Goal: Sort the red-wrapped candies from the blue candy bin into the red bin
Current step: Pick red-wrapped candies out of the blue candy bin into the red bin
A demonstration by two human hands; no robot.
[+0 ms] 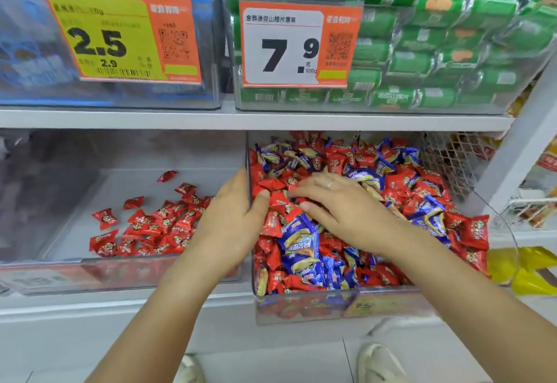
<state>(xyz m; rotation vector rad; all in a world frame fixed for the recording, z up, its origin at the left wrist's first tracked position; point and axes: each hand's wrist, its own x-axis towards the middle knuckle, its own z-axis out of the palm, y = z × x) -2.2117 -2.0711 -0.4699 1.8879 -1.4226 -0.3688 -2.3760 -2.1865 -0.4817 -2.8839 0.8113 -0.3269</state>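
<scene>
White shop shelf (120, 118) behind; right clear plastic bin (304, 304) mixing red-wrapped candies (272, 185) with blue. Right hand (340, 210) flat, fingertips buried, grip unclear. Left hand (232, 223) relaxed on divider, released.

A single head-worn wide-angle camera looks forward and steeply down at a white metal shop shelf (211, 120), close enough that both bare forearms reach up from the bottom edge into the frame. The clear plastic bin of mixed red and blue candies (331, 307) sits just right of centre, at arm's reach. The upper edge takes in the orange-framed price tags (298, 45); the lower edge reaches pale shoes (381, 363), probably the wearer's own. Straight lines bow near the borders.
</scene>
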